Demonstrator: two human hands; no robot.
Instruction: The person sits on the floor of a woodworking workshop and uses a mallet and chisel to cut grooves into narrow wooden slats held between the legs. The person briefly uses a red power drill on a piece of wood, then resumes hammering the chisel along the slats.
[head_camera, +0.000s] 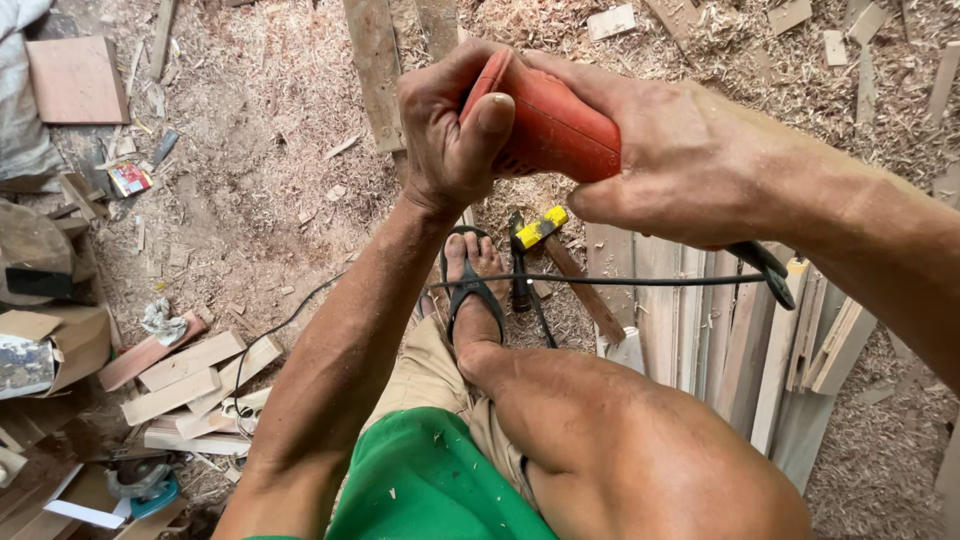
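Observation:
Both my hands grip an orange-red power tool (555, 125) held up in front of me. My left hand (450, 130) wraps its front end, thumb pressed on the casing. My right hand (680, 165) clasps the rear of the body. The tool's black cord (600, 281) runs out from under my right hand and crosses left over my sandalled foot (472, 290). My bare knee (620, 440) is raised below the hands. The tool's working end is hidden behind my left hand.
A hammer with a yellow and black head (540, 230) lies by my foot. Upright planks (720, 330) stand at right. Short wood offcuts (190, 375) lie at left, a blue power tool (145, 485) at lower left. Sawdust and shavings cover the ground.

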